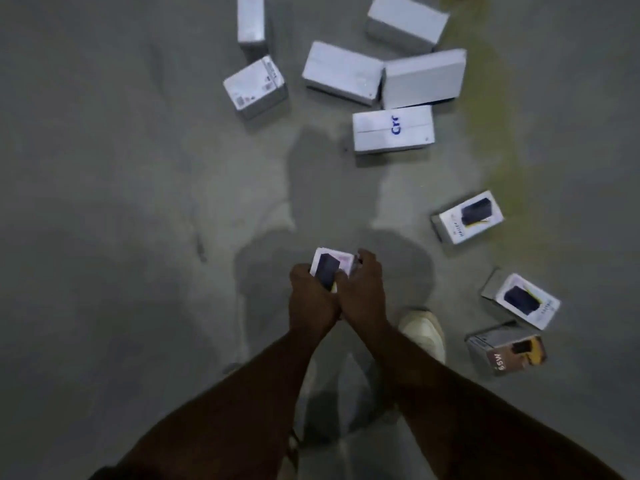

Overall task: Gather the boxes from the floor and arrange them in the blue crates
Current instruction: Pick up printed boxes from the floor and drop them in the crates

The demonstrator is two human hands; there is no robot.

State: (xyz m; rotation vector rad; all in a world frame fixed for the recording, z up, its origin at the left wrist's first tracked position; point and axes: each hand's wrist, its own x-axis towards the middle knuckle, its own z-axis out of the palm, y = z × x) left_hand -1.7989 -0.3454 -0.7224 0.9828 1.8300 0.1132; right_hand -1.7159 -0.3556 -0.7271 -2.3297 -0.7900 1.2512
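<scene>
Held between both hands, a small white box [328, 268] printed with a dark device, raised in front of the body above the grey floor [114, 188]. Clamped on the near left edge by the left hand [311, 299], fingers curled around it; gripped on the right side by the right hand [363, 292], thumb over the top face, the two wrists pressed close together. Ahead and to the right of the hands, well apart, lay a second printed box [467, 217] flat on the floor. Further right and nearer the body, a third printed box [526, 301], and just beside it, closer still, a brown box marked 65W [507, 349] tipped on its side. Far ahead of the hands, scattered a cluster of plain white boxes: one with blue lettering [393, 129] nearest, two touching each other behind it [343, 72] [424, 77], another beyond those [407, 22], a labelled white box [254, 85] off to the left, and one more [250, 19] at the far edge. Just right of the right forearm, a pale shoe [424, 332] planted on the floor. No crate visible anywhere in view.
</scene>
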